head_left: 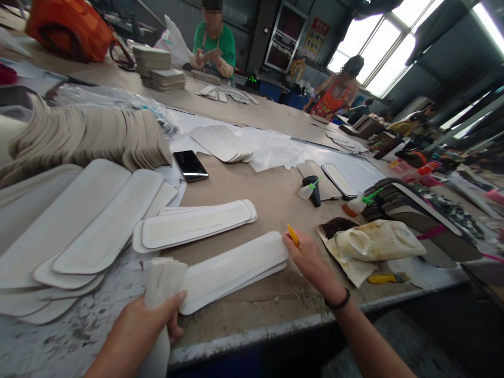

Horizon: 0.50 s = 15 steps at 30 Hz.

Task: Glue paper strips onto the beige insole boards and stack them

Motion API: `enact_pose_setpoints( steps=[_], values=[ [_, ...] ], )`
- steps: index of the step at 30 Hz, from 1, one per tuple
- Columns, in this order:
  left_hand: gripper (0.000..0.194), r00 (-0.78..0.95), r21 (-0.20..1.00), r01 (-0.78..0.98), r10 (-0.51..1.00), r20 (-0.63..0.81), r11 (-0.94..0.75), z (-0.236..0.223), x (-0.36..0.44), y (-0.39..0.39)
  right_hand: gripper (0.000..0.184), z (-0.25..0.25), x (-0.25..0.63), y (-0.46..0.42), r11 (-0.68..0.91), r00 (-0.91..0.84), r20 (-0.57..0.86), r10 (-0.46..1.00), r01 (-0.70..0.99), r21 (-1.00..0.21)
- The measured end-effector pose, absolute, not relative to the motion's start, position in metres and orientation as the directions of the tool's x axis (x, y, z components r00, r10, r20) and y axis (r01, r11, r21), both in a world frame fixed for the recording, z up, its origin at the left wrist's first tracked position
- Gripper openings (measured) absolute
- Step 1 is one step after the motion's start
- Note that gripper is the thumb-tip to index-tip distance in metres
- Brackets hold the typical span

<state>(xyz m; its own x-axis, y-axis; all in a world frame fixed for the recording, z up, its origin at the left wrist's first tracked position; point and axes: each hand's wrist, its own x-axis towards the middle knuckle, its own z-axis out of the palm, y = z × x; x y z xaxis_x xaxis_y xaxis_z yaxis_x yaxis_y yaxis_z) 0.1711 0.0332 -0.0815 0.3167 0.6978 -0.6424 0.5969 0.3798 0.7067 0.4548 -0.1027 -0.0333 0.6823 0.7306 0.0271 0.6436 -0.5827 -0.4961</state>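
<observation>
My left hand (145, 325) is closed round a bundle of thin white strips (163, 278) at the table's near edge. My right hand (309, 257) grips a yellow-handled tool (293, 235) and rests against the right end of a long white insole piece (232, 270) lying flat on the brown table (275, 194). Beyond it lies a small stack of similar white pieces (197, 223).
Overlapping white pieces (79, 226) and a fanned grey stack (86, 136) fill the left. A black phone (190, 165), a stained white glue jug (380, 240), small green-capped bottles (307, 190) and dark sole stacks (397, 202) lie right. Two people (214, 47) work across the table.
</observation>
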Motion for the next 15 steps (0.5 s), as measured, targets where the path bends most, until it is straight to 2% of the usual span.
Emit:
enact_pose_setpoints(
  steps=[4,7,10,15],
  values=[
    [0.041,0.283,0.731,0.437,0.691,-0.665,0.525,-0.067,0.171,0.028,0.030,-0.022,0.452,-0.105,-0.579,0.711,-0.109,0.695,0.464,-0.670],
    [0.041,0.310,0.774,0.356,0.715,-0.627,0.524,-0.056,0.165,0.025,0.033,-0.015,0.445,-0.109,-0.569,0.662,-0.239,0.711,0.341,-0.748],
    [0.043,0.323,0.802,0.278,0.734,-0.597,0.529,-0.049,0.156,0.025,0.036,-0.011,0.437,-0.114,-0.556,0.610,-0.295,0.735,0.294,-0.777],
    [0.041,0.396,0.800,0.168,0.704,-0.590,0.576,-0.039,0.145,0.033,0.037,-0.007,0.426,-0.114,-0.551,0.591,-0.266,0.762,0.373,-0.747]
  ],
)
